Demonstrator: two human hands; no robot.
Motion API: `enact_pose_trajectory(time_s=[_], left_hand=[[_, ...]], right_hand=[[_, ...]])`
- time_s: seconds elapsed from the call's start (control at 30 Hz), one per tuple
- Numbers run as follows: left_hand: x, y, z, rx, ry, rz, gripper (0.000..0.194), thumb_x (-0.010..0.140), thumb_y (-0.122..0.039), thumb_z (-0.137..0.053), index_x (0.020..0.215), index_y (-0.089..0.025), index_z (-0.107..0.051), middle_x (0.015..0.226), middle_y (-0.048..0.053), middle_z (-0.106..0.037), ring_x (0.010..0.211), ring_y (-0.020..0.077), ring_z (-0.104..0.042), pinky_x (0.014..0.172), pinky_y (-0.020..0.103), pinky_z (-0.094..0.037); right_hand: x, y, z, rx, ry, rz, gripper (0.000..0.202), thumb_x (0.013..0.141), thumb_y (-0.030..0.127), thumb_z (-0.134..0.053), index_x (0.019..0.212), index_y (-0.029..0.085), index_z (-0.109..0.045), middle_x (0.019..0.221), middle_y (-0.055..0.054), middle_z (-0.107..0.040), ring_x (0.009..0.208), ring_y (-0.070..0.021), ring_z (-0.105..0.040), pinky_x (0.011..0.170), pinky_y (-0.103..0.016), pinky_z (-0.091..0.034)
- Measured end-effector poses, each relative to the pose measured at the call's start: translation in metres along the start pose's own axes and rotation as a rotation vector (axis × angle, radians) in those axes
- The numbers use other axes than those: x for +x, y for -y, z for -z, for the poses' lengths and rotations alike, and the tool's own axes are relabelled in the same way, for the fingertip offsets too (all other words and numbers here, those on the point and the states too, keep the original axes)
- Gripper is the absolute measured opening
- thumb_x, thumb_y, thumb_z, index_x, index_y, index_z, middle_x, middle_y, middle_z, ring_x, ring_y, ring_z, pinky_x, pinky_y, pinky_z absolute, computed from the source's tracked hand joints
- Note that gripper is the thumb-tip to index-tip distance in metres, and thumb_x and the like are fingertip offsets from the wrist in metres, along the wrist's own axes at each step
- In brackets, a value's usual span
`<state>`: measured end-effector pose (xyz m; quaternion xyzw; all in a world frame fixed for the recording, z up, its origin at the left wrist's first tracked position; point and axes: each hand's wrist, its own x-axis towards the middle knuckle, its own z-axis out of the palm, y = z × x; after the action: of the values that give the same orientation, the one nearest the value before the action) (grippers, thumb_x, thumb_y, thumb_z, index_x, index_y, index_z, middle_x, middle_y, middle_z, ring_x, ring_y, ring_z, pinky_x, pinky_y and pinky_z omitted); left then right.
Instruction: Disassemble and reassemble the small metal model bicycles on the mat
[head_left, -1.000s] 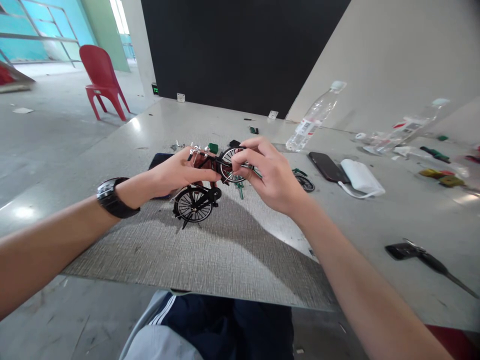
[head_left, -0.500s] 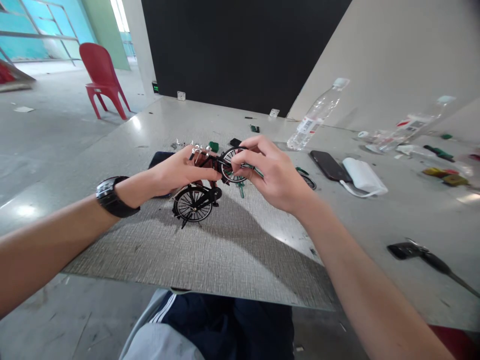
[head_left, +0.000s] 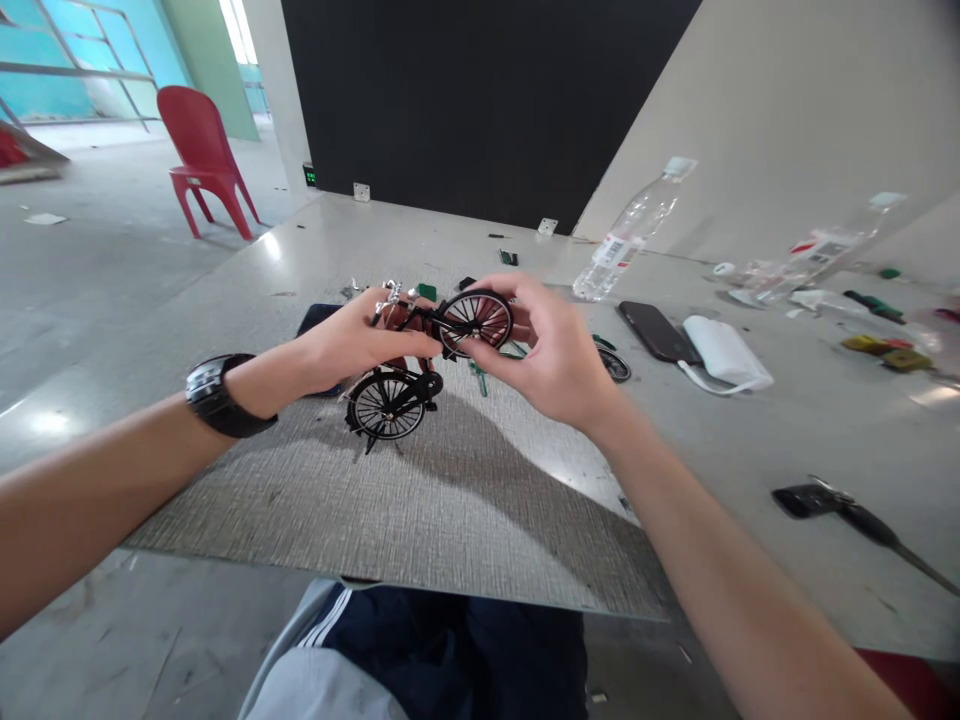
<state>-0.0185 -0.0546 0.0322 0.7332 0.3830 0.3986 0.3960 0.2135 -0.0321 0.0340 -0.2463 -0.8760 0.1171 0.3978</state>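
A small black model bicycle [head_left: 389, 404] is held up over the grey textured mat [head_left: 450, 490], its silver handlebars to the upper left. My left hand [head_left: 352, 340] is closed around the frame near the handlebars, with a black watch on the wrist. My right hand [head_left: 544, 355] grips the front wheel [head_left: 478, 322], thumb low on the near side and fingers behind it. Green parts [head_left: 478, 378] lie beneath my right hand, partly hidden. Beyond that hand rests a loose wheel with a green piece [head_left: 613, 362].
To the right are a dark phone [head_left: 651, 330], a white power bank [head_left: 726, 352] with a cable, and a screwdriver-like tool [head_left: 870, 522]. A clear plastic bottle [head_left: 634, 230] stands behind them. A red chair [head_left: 199, 150] is on the floor at the far left.
My right hand has shifted its hold from the wheel's middle to its right side, so the spokes now show. The front wheel sits turned more toward me. My left hand keeps its grip.
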Motion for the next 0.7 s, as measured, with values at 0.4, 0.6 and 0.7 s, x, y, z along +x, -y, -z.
enact_pose_trajectory(time_s=[0.4,0.6,0.7], left_hand=[[-0.005,-0.005,-0.004,0.219,-0.170,-0.176,0.037,0.086,-0.036,-0.075,0.118,-0.016,-0.072,0.080,0.006,-0.074,0.070,0.0178,-0.069,0.060,0.027,-0.055],[-0.010,-0.010,-0.006,0.421,-0.216,-0.332,0.034,0.092,-0.037,-0.067,0.121,-0.020,-0.073,0.106,0.008,-0.079,0.086,0.0191,-0.073,0.071,0.027,-0.055],[-0.010,-0.012,-0.007,0.402,-0.250,-0.304,0.037,0.091,-0.037,-0.069,0.123,-0.021,-0.071,0.112,0.008,-0.078,0.095,0.0217,-0.074,0.080,0.029,-0.056]], right_hand=[[0.002,0.005,0.002,0.044,-0.222,0.080,0.020,0.091,0.028,-0.073,0.109,0.028,-0.062,0.103,-0.003,-0.065,0.092,-0.0209,-0.065,0.082,-0.042,-0.061],[0.002,0.004,0.003,0.006,-0.243,0.103,0.013,0.092,0.027,-0.073,0.100,0.027,-0.063,0.100,-0.003,-0.066,0.093,-0.0204,-0.066,0.082,-0.041,-0.060],[0.000,0.003,0.002,-0.052,-0.243,0.113,0.011,0.094,0.025,-0.071,0.101,0.028,-0.064,0.100,-0.003,-0.066,0.097,-0.0219,-0.067,0.084,-0.043,-0.060]])
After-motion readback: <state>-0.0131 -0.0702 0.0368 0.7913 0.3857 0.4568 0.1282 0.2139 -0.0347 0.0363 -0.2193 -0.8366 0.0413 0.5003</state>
